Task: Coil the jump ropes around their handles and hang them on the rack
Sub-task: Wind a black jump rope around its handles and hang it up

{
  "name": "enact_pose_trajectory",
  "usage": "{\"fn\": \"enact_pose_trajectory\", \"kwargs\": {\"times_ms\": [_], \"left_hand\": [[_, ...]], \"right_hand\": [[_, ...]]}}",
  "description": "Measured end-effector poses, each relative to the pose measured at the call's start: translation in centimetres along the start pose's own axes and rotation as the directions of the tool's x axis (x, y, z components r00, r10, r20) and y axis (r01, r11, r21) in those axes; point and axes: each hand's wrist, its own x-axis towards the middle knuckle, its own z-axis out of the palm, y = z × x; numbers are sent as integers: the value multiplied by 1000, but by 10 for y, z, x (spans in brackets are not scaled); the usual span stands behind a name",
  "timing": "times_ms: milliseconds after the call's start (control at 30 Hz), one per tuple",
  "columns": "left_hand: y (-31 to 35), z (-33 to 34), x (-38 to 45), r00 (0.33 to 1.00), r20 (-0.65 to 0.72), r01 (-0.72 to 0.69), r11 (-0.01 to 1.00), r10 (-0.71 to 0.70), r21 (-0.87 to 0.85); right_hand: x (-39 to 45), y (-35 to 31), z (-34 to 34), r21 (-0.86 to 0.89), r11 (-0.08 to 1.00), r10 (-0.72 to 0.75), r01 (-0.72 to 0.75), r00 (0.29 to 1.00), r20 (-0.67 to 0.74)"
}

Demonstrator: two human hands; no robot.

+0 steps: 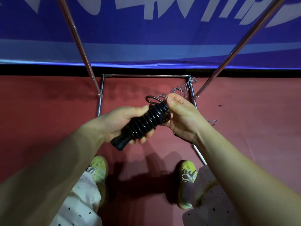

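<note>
We look down at a black jump rope [146, 121] wound in tight coils around its handles. Our left hand [123, 121] grips the lower end, and our right hand [179, 115] pinches the top, where a small loop sticks out. Below stands the chrome rack [146, 76] on the red floor [48, 103], with grey string [184, 87] tangled at its corner, a blue banner [146, 38] behind, and our yellow shoes [99, 167].

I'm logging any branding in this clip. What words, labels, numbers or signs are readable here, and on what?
Blue banner behind the rack: large white lettering, cropped at the top edge, not readable.
Black jump rope: no visible label.
Shoes: no readable mark.
So no legible text at all.
</note>
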Motion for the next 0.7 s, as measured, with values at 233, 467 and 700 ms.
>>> {"fn": "enact_pose_trajectory", "kwargs": {"times_ms": [233, 467, 700], "left_hand": [[1, 26, 4, 945, -222, -190, 955, 242, 229], [2, 57, 4, 901, -263, -249, 909, 344, 333], [43, 104, -2, 861, -304, -290, 885, 408, 366]], "right_hand": [[-8, -22, -6, -548, 828, -163, 115, 986, -39], [-33, -43, 14, -522, 847, -241, 103, 949, -203], [-59, -120, 22, -305, 938, -275, 163, 885, -375]]}}
